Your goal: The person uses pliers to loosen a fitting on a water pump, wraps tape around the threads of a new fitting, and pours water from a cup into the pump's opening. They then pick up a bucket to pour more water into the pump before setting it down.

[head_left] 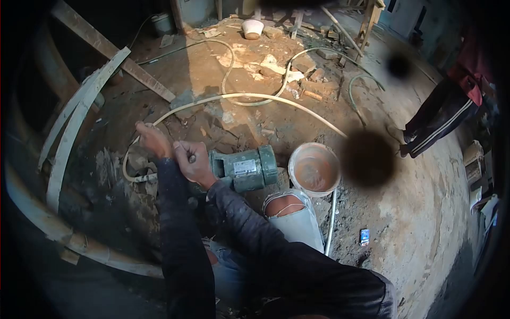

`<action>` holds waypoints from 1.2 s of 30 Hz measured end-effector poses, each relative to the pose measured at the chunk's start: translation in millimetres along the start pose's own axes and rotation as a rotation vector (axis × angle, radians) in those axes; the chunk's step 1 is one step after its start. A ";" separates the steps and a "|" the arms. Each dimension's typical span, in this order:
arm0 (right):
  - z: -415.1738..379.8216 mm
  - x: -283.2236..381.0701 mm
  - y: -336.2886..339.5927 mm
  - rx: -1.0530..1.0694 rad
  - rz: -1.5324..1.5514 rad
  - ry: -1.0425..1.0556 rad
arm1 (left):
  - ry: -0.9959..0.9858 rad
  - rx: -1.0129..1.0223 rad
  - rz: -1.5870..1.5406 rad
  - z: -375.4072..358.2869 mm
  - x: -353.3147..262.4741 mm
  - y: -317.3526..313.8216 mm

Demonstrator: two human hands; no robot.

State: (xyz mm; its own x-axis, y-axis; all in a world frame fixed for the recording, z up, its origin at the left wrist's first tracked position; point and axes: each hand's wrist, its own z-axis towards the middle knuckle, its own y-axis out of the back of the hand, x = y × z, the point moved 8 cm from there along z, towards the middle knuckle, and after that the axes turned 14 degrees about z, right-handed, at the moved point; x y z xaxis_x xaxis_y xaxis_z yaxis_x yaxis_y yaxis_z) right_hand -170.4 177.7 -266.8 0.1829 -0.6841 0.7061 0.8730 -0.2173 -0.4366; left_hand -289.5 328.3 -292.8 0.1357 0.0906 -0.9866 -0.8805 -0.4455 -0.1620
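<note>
Setting: apparently a building site. Evidence, relative to the green cylindrical machine [245, 169]: bare brown earth floor [204, 72] underneath; broken grey-brown bricks [304, 64] beyond; long whitish wooden strips [71, 133] left; round mud-stained bucket [314, 193] right.

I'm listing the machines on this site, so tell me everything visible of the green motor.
The green motor lies lengthwise on the dirt ground. Its rounded body, seemingly painted metal, looks stained and carries a pale label, too small to read. A thick cap closes one end, with a round tub beyond it, apart. A dark gap shows near the other end, partly hidden by the right hand; whether they touch is unclear.
</note>
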 end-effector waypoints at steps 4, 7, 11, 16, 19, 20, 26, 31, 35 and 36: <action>28.4 -2.2 20.3 -0.094 0.031 -0.037 | 0.028 0.002 -0.135 -28.9 -26.7 20.6; 51.0 -23.4 27.3 0.003 0.026 0.019 | 0.039 -0.048 -0.209 -39.8 -30.1 35.2; 96.9 -124.6 25.1 0.016 0.352 -0.734 | -0.070 0.003 -0.207 -89.5 -22.2 69.8; 95.4 -132.6 -70.8 0.349 -0.326 -0.282 | -0.353 0.216 -0.029 -144.9 -36.2 45.8; 109.1 -129.9 -31.8 0.250 -0.207 -0.477 | -0.256 0.260 -0.127 -121.6 -33.6 57.7; 109.3 -121.5 -16.3 0.182 -0.192 -0.524 | -0.176 0.300 -0.239 -104.9 -29.3 60.3; 96.5 -77.6 5.1 0.103 -0.208 -0.420 | -0.092 0.550 -0.355 -84.1 -26.0 64.0; 84.7 -96.7 -16.7 0.172 -0.084 -0.345 | -0.388 0.703 -0.088 -92.1 -49.3 54.5; 63.6 -69.5 -19.7 0.412 -0.077 -0.336 | -0.468 0.740 0.025 -85.4 -58.2 54.3; 52.1 -53.9 -18.2 0.467 -0.159 -0.285 | -0.441 0.800 -0.036 -84.1 -59.6 49.3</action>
State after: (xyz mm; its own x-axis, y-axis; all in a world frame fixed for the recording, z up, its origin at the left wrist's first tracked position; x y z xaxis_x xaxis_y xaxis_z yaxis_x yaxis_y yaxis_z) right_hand -172.5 254.8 -267.8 0.0915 -0.4392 0.8937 0.9951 0.0732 -0.0659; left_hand -302.8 226.1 -243.6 0.1284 0.4979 -0.8577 -0.9535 0.2999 0.0314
